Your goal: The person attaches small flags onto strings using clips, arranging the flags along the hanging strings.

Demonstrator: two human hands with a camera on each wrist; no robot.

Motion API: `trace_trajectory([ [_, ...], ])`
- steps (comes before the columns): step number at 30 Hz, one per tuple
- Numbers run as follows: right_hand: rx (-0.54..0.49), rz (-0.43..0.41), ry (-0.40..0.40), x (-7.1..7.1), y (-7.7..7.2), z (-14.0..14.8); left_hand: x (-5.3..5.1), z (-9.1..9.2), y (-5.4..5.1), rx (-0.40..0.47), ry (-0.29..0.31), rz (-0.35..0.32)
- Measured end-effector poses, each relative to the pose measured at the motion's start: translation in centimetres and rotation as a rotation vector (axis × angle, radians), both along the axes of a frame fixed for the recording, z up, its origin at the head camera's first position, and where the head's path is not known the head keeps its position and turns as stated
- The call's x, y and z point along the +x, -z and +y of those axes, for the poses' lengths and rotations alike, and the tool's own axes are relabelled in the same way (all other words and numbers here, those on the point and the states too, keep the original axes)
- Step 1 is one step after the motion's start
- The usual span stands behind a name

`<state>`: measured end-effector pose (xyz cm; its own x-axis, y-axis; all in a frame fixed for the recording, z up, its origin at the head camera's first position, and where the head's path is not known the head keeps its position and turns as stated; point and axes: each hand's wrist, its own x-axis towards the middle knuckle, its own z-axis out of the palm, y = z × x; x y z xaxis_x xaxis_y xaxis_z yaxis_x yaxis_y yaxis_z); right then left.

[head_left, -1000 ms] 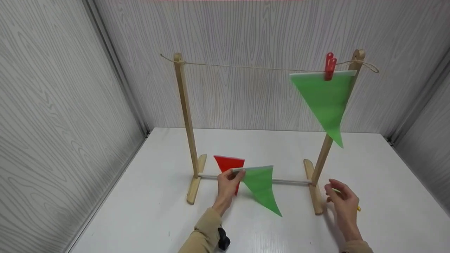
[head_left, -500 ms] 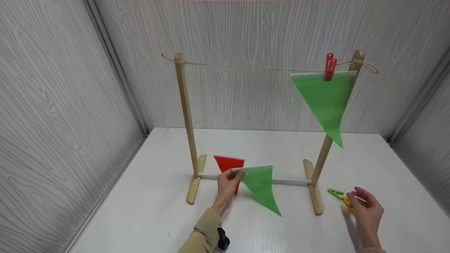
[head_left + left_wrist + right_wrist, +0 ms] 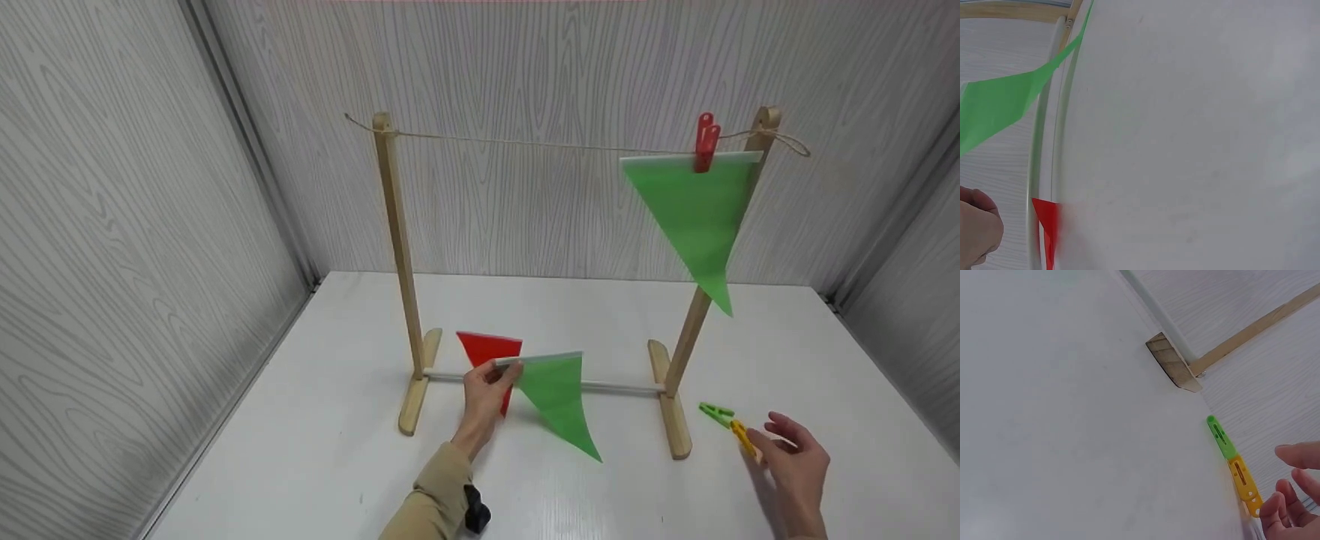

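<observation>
In the head view my left hand (image 3: 481, 405) pinches the white top edge of a green flag (image 3: 561, 397) between thumb and fingers; the flag's point hangs down to the right. Behind that hand is a red flag (image 3: 491, 349), partly covered. My right hand (image 3: 796, 469) is beside a yellow clothespin (image 3: 742, 436) on the table, fingers apart and loosely bent, a fingertip at or very near the clip's end; contact cannot be told. A green clothespin (image 3: 716, 413) lies against the yellow one, as the right wrist view also shows.
A wooden stand has a left post (image 3: 397, 240), a right post (image 3: 688, 341) and a low white bar (image 3: 622, 387). From the string (image 3: 525, 142) between the posts, a red clothespin (image 3: 703, 150) holds another green flag (image 3: 694, 217), hanging at the right.
My right hand has moved right and toward me, from over the clothespins to beside the yellow one, uncovering both clips. The left hand and its flag have hardly moved.
</observation>
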<state>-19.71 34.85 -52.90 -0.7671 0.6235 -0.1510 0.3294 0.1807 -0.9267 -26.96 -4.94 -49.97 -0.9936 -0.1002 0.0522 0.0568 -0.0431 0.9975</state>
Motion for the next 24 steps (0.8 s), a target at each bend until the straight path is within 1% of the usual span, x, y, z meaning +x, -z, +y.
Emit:
trace_trajectory([
  [5, 0.039, -0.049, -0.045, -0.2, 0.4, 0.1, 1.5, 0.0, -2.0, -0.006, 0.016, 0.001],
  [7, 0.044, -0.054, -0.060, -0.2, 0.5, 0.2, 1.8, 0.0, -2.3, -0.015, 0.021, -0.002],
  [9, 0.052, -0.062, -0.079, -0.2, 0.6, 0.2, 1.8, 0.0, -2.4, -0.017, 0.023, -0.011],
  [11, 0.072, -0.072, -0.100, -0.3, 0.6, 0.2, 1.6, 0.0, -2.0, -0.022, 0.022, -0.016],
  [17, 0.143, -0.090, -0.112, -0.5, 0.8, 0.2, -0.1, 0.1, 0.4, -0.017, 0.027, 0.021],
  [18, 0.145, -0.097, -0.114, -0.6, 0.8, 0.3, -0.2, 0.1, 0.6, -0.016, 0.029, 0.029],
  [21, 0.132, -0.128, -0.124, -0.6, 0.8, 0.4, -0.3, 0.1, 0.9, -0.007, 0.032, 0.029],
  [24, 0.119, -0.143, -0.136, -0.7, 0.8, 0.5, -0.4, 0.0, 0.9, 0.015, 0.035, 0.017],
])
